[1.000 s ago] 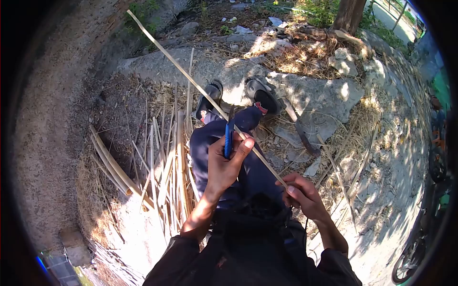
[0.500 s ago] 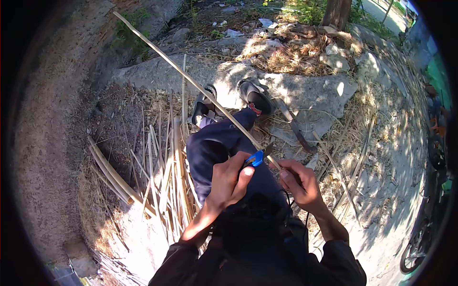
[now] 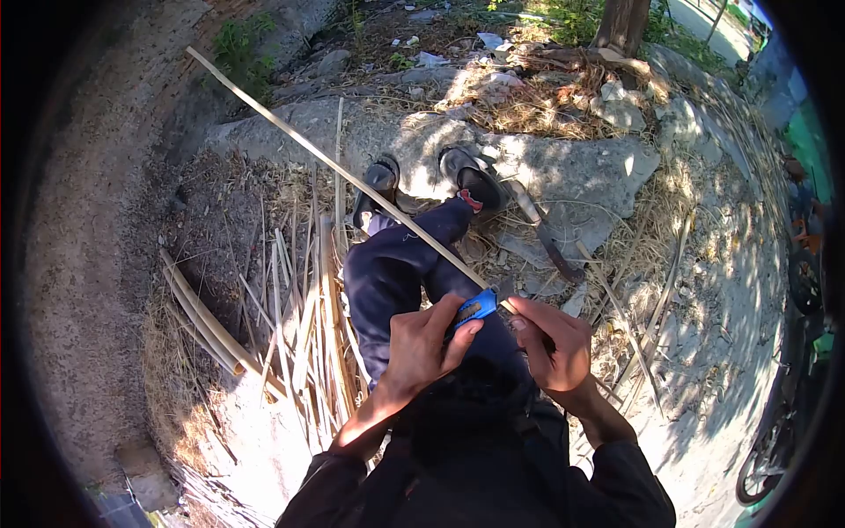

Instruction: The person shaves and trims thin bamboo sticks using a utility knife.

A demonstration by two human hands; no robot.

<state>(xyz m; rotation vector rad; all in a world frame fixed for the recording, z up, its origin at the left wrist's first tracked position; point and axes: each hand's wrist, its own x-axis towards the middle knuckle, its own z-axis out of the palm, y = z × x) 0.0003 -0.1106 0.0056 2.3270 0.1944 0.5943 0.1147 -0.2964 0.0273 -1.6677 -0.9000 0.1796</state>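
Note:
Closed round a blue utility knife [image 3: 476, 309] is my left hand [image 3: 417, 348], in front of my lap. The knife's blade end meets a long pale bamboo strip [image 3: 345, 173], close to its near end. My right hand [image 3: 556, 345] pinches that near end between thumb and fingers, just right of the knife. From there the strip slants up and left across my legs, its far end free in the air. The exact contact of the blade with the strip is too small to make out.
Split bamboo strips [image 3: 327, 308] lie piled left of my legs, beside thicker bamboo pieces [image 3: 201, 312]. A long knife [image 3: 547, 236] rests on stone right of my shoes [image 3: 471, 179]. Farther off are dry straw [image 3: 546, 106] and a tree trunk [image 3: 621, 26].
The strip has tilted flatter, its far end moving left and down. The utility knife has come slightly lower and right, and my right hand's fingers are nearer to it.

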